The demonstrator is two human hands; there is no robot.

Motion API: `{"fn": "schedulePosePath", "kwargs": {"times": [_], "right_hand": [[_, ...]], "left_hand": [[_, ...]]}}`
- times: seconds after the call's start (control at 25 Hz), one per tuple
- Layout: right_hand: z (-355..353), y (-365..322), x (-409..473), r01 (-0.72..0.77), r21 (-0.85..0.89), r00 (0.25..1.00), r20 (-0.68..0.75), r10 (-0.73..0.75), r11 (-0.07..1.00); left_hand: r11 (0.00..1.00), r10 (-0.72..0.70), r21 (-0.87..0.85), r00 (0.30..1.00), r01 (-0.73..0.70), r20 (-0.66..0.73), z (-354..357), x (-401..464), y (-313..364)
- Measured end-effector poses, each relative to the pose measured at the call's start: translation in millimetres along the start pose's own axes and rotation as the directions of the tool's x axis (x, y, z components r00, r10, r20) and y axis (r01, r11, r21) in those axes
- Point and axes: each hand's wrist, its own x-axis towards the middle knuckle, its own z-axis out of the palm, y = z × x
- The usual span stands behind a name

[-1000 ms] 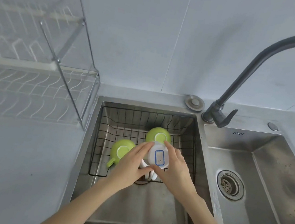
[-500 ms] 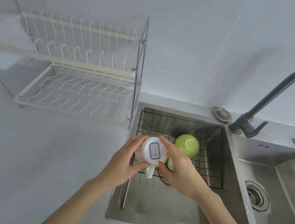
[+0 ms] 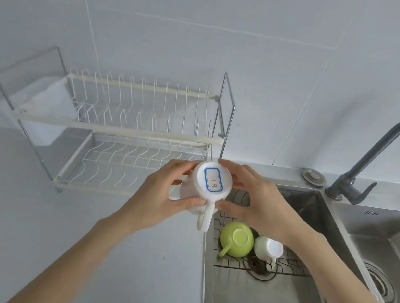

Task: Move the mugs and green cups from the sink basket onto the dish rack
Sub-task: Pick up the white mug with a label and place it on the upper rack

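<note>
A white mug (image 3: 208, 186) with a blue-framed label on its base is held upside down between my left hand (image 3: 159, 194) and my right hand (image 3: 261, 201). It hangs above the counter edge, just right of the dish rack's lower tier (image 3: 125, 164). Its handle points down toward me. In the black wire sink basket (image 3: 287, 269) a green cup (image 3: 236, 238) lies upside down. Beside it on the right sits a second white mug (image 3: 268, 248), also inverted. My right forearm hides part of the basket.
The two-tier white wire dish rack (image 3: 123, 104) stands on the grey counter against the wall. A dark faucet (image 3: 373, 155) rises between the left basin and the right basin (image 3: 386, 244). A round metal cap (image 3: 313, 177) sits behind the sink.
Both hands have lifted the white mug out of the basket and carried it up and left toward the rack. A second white mug beside the green cup is now uncovered.
</note>
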Motion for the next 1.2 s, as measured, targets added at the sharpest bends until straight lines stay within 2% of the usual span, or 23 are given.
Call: {"fn": "schedulePosePath", "kwargs": {"times": [0.32,0.48,0.88,1.08,1.2], "right_hand": [[-51,-63,78,0.096,-0.129,0.986,-0.127,-0.112,0.987],[-68,-73,125,0.097,-0.191,0.984,-0.126,-0.122,0.977],[-55,-32,215,-0.066,-0.308,0.995,0.049,0.085,0.949],[-43,-8,235,-0.086,-0.458,0.966,0.177,0.186,0.885],[-35,-1,237,-0.075,-0.533,0.954,0.207,0.216,0.843]], "left_hand": [[0.988,0.141,0.061,0.990,-0.140,-0.003,-90,62,33],[0.989,0.120,0.085,0.993,-0.118,-0.012,-122,103,32],[0.989,-0.037,0.150,0.990,0.017,0.135,-135,186,-26],[0.978,-0.141,0.181,0.972,0.107,0.188,-120,204,-55],[0.973,-0.180,0.183,0.961,0.142,0.212,-110,205,-67]]}}
